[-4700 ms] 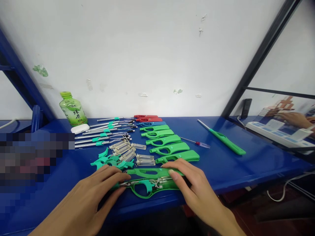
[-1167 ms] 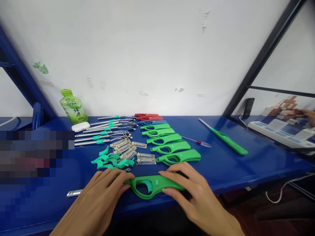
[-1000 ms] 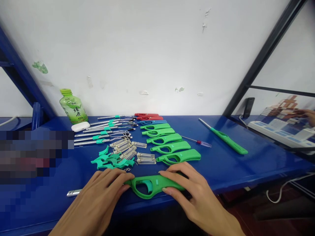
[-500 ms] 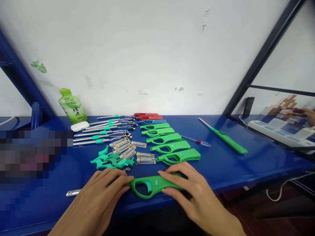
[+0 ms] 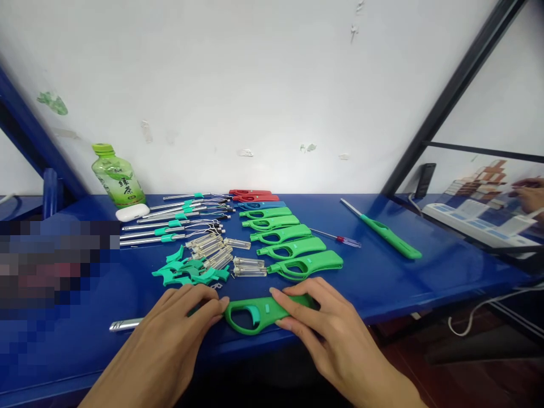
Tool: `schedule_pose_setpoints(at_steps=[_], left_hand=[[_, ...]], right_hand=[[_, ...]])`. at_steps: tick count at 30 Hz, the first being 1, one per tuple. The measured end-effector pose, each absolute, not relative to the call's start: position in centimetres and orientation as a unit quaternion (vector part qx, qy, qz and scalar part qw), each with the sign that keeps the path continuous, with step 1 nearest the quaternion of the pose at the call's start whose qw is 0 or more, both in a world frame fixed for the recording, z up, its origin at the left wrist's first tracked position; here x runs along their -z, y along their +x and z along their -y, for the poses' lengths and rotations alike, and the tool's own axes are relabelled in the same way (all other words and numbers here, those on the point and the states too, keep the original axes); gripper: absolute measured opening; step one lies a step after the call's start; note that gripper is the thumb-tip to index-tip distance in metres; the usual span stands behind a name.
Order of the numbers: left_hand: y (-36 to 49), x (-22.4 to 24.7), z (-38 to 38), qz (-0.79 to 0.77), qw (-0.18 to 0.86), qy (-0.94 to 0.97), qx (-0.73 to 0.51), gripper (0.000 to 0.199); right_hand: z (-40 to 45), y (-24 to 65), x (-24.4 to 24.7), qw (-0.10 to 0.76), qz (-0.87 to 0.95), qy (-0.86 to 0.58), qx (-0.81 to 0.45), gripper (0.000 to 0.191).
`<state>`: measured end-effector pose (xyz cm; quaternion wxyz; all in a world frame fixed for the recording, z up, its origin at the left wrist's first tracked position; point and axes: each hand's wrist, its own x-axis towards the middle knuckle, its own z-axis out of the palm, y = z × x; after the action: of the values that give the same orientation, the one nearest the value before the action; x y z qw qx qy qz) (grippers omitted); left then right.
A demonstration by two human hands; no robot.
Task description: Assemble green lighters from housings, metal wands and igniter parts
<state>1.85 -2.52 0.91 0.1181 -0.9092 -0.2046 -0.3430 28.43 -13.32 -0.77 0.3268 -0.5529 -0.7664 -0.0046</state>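
Note:
A green long-necked lighter (image 5: 268, 310) lies across the table's front edge, between my two hands. My left hand (image 5: 182, 323) is closed around its neck end, with the metal tube's tip showing past the hand on the left. My right hand (image 5: 327, 323) pinches the handle between thumb and fingers. A teal trigger (image 5: 255, 315) sits in the lighter's loop. Just beyond lie loose teal triggers (image 5: 187, 271), clear fuel tanks (image 5: 250, 267) and a row of green handle shells (image 5: 308, 263).
Metal tubes with wires (image 5: 170, 224) lie at left, near a green tea bottle (image 5: 121, 178) and a white case (image 5: 132, 212). A screwdriver (image 5: 340, 239) and another green lighter (image 5: 389, 235) are on the right. Red shells (image 5: 255, 198) lie by the wall.
The view has shifted slightly, so everything sits a little higher and further left. Both hands keep their hold on the lighter, which looks otherwise the same.

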Motion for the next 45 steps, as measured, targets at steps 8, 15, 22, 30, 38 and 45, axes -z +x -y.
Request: schedule_pose_setpoints(at_steps=[8, 15, 22, 30, 38, 45], left_hand=[[1.0, -0.8, 2.6, 0.205, 0.107, -0.915, 0.331, 0.032], [-3.5, 2.4, 2.8, 0.312, 0.206, -0.894, 0.246, 0.047], [-3.3, 3.4, 2.3, 0.296, 0.185, -0.907, 0.236, 0.041], [-1.9, 2.8, 2.8, 0.249, 0.157, -0.923, 0.25, 0.048], [-1.6, 3.4, 3.4, 0.21, 0.135, -0.922, 0.296, 0.076], [-0.1, 1.1, 3.8, 0.161, 0.16, -0.902, 0.368, 0.064]], right_hand=[[13.3, 28.8, 1.0, 0.315, 0.771, -0.553, 0.015, 0.037], [13.3, 29.0, 1.1, 0.32, 0.779, -0.539, 0.024, 0.035], [13.2, 29.3, 1.1, 0.349, 0.761, -0.546, -0.034, 0.035], [14.1, 29.6, 0.0, 0.363, 0.732, -0.549, -0.177, 0.027], [15.9, 29.4, 1.5, 0.338, 0.714, -0.606, -0.089, 0.041], [15.5, 28.5, 0.0, 0.408, 0.709, -0.567, -0.097, 0.047]])
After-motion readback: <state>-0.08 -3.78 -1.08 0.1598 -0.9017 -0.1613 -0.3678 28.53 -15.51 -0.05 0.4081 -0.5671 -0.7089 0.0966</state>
